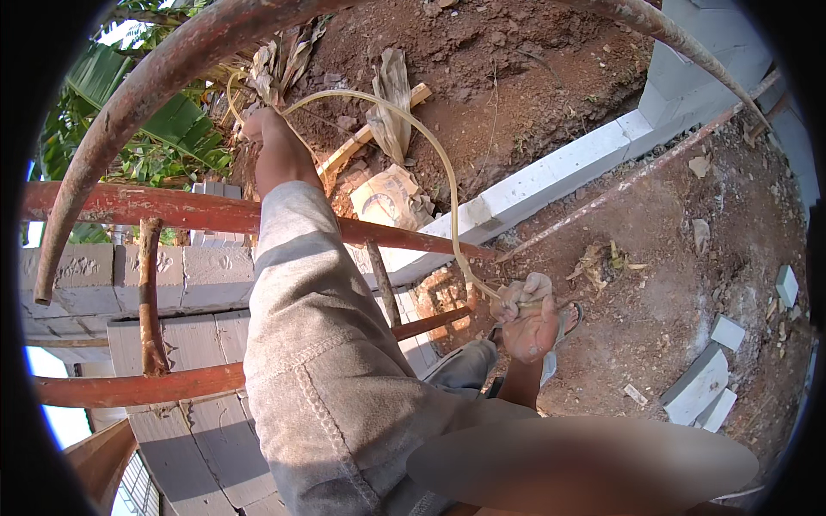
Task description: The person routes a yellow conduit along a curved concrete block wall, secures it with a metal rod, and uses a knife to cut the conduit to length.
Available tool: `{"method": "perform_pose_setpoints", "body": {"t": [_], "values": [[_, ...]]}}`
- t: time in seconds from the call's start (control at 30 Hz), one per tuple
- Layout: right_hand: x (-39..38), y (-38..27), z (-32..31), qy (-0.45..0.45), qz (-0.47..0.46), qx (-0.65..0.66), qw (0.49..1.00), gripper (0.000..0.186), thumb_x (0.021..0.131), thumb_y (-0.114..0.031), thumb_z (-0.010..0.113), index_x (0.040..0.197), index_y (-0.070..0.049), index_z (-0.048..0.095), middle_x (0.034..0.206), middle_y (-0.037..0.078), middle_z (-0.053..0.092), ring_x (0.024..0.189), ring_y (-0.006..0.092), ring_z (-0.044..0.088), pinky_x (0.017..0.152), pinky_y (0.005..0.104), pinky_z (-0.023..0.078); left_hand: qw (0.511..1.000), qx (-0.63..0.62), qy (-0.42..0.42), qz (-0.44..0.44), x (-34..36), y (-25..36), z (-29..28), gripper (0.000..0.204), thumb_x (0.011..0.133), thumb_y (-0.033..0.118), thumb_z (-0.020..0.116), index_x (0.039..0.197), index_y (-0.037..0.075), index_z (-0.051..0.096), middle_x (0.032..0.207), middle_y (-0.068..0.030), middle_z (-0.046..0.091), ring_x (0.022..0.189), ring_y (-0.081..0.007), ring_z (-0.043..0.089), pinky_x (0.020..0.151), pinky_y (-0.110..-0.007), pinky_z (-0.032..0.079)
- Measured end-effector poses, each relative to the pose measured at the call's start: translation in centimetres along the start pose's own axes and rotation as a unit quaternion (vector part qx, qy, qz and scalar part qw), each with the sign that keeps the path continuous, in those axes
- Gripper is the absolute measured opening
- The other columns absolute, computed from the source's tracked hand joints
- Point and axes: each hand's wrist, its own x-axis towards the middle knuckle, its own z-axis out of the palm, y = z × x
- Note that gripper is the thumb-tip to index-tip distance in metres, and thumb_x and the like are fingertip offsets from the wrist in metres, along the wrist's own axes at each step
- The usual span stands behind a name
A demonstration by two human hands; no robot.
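**Pale-yellow flexible hose (453, 206) arches between left hand (260, 125) and right hand (525, 316)**

The hands are well apart. The left hand, on an arm in a grey, seam-stitched cloth sleeve (314, 344), stretches to the upper left and appears closed on the hose, though its fingers are too small to make out. Beyond it, the hose makes a small loop near broad green leaves (181, 125). From there the hose bows over and drops to the right hand, which is palm up, fingers curled around it.

The sleeved arm crosses in front of a rust-red metal frame (129, 206) with two long rails and short uprights. A thick, rusty curved pipe (176, 64) sweeps across the top. Behind the frame stands a wall of pale grey blocks (206, 268).

Past the hose, a withered tan leaf (393, 103) lies across a pale wooden plank (361, 140), near a crumpled brown paper sack (391, 196). A row of white blocks (559, 176) borders reddish-brown soil (551, 86); cut block pieces (699, 383) lie at right.
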Motion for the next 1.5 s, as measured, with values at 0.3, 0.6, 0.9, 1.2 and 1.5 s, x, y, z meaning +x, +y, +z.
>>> {"method": "perform_pose_setpoints", "body": {"t": [0.3,0.6,0.9,1.2,1.5], "values": [[-4.6,-10.7,-5.7,0.078,-0.152,-0.064,0.983,0.035,0.101,-0.043,0.045,0.108,-0.009,0.044,0.079,0.007,0.048,0.069,0.0138,0.042,0.058,0.0297,0.035,0.993,0.066,-0.025,0.091,-7.8,9.6,4.5,0.018,0.091,0.017,0.060,0.096,0.017,0.077,0.092,0.0012,0.074,0.077,-0.0135,0.070,0.058,-0.029,0.051],[-11.8,-22.7,1.8,0.095,-0.510,-0.351,0.780,0.037,0.099,-0.041,0.045,0.119,-0.009,0.043,0.086,0.009,0.049,0.077,0.0152,0.039,0.069,0.0323,0.032,0.318,-0.857,-0.262,0.310,-47.6,23.6,-11.5,0.019,0.106,0.025,0.044,0.097,0.009,0.042,0.070,0.0020,0.040,0.052,-0.0064,0.034,0.045,-0.024,0.031],[-6.7,-24.7,4.3,0.125,-0.476,-0.320,0.809,0.042,0.096,-0.049,0.054,0.113,-0.012,0.042,0.086,0.006,0.051,0.076,0.0160,0.042,0.070,0.0314,0.034,0.365,-0.850,-0.253,0.283,-57.3,28.1,-15.4,0.025,0.106,0.028,0.044,0.094,0.006,0.045,0.072,-0.0026,0.054,0.058,-0.0081,0.048,0.051,-0.023,0.042],[16.0,-31.3,2.5,-0.136,-0.164,-0.504,0.837,0.036,0.104,-0.038,0.040,0.117,-0.005,0.038,0.092,0.011,0.047,0.085,0.0222,0.050,0.084,0.0406,0.042,0.674,-0.616,-0.382,-0.143,-47.2,31.1,10.9,0.038,0.090,0.015,0.052,0.122,-0.005,0.050,0.119,-0.0244,0.056,0.099,-0.0328,0.055,0.076,-0.050,0.047],[24.5,-35.6,-2.5,-0.063,0.035,-0.566,0.821,0.048,0.101,-0.041,0.043,0.126,0.000,0.042,0.104,0.027,0.063,0.099,0.0400,0.064,0.087,0.0438,0.048,0.656,-0.284,0.071,0.696,-60.0,34.3,-11.3,0.060,0.092,0.027,0.063,0.137,-0.007,0.044,0.132,-0.0300,0.051,0.125,-0.0423,0.050,0.099,-0.049,0.041]]}}
